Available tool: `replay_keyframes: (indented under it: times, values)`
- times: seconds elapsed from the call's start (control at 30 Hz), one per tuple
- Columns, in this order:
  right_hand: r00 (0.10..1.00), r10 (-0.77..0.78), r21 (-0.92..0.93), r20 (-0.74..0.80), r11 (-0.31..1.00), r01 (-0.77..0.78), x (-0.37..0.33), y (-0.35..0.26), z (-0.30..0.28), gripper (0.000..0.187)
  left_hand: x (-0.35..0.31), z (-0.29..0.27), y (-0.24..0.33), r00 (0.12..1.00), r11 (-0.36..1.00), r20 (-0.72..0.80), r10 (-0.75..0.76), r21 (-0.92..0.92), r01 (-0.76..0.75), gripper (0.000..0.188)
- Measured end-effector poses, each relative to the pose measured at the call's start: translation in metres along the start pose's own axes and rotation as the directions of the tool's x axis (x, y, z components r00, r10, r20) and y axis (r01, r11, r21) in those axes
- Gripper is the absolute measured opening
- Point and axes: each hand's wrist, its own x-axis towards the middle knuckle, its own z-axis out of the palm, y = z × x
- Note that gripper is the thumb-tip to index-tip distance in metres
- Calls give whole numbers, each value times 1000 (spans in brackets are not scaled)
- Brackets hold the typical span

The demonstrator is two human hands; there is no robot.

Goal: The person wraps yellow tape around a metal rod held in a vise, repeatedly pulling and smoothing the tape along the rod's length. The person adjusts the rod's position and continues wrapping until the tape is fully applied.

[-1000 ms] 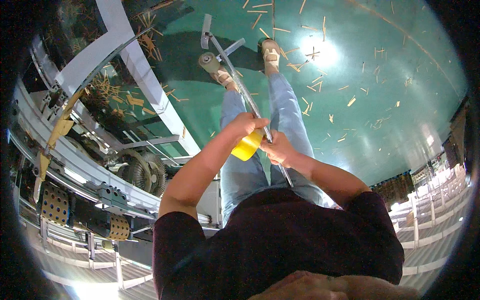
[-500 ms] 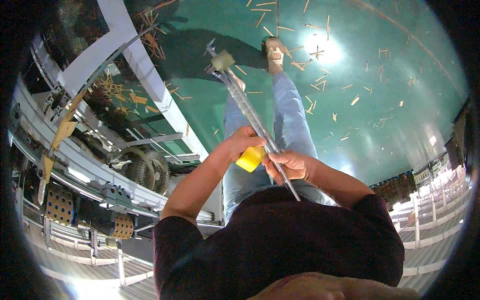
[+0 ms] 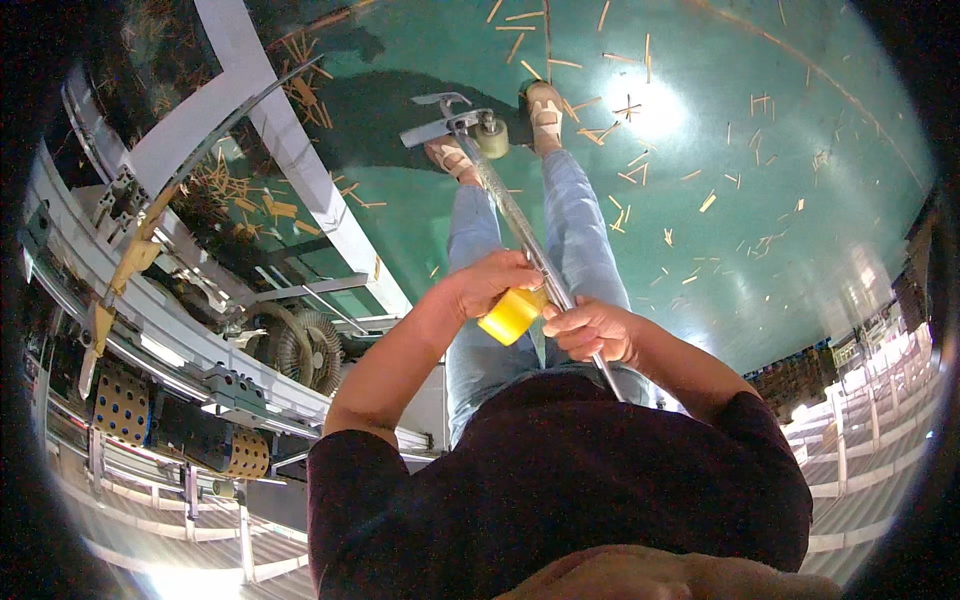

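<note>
My left hand point(image 3: 500, 280) is closed around a yellow roll of tape point(image 3: 512, 316), its fingertips at the side of a long metal rod point(image 3: 515, 215). A thin strip hangs beside the roll, near the rod. Gripping the rod's near part, my right hand point(image 3: 592, 332) has its fingers wrapped round it. The rod slants from my waist toward the far left, its middle looking shiny, as if wrapped in clear film. At its far end sit a pale roller point(image 3: 492, 140) and a flat metal bracket point(image 3: 427, 133), above my shoes.
At left stands a large machine with a white frame point(image 3: 290, 165), a curved rail, perforated rollers point(image 3: 122, 408) and a ribbed round part point(image 3: 318, 350). Thin wooden strips point(image 3: 708, 202) lie scattered over the green floor point(image 3: 720, 290). Racks stand at the far right.
The rod has turned about its length, so its bracket and roller now face differently. Its near end has shifted slightly right. My right hand and the tape roll have moved a little right.
</note>
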Motion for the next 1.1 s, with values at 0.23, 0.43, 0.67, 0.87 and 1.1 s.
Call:
replay_keyframes:
  times: [0.23,0.43,0.67,0.87,1.1]
  values:
    - [967,77,19,244,996,-84,6,7,-11,17,-12,7,-3,990,1000,-143,5,26,-2,22]
    - [901,-264,-342,-343,929,142,14,24,8,36,-8,-2,3,954,963,-299,23,262,59,27]
    - [995,-101,76,-12,992,102,-2,7,9,45,-7,2,7,997,995,18,75,58,-76,33]
    - [967,-10,265,253,962,-59,-1,18,-10,47,-8,18,0,984,991,167,67,-129,-46,38]
    - [923,-163,-265,-348,962,71,-1,23,15,46,-5,-5,-14,999,999,-17,39,24,-38,39]
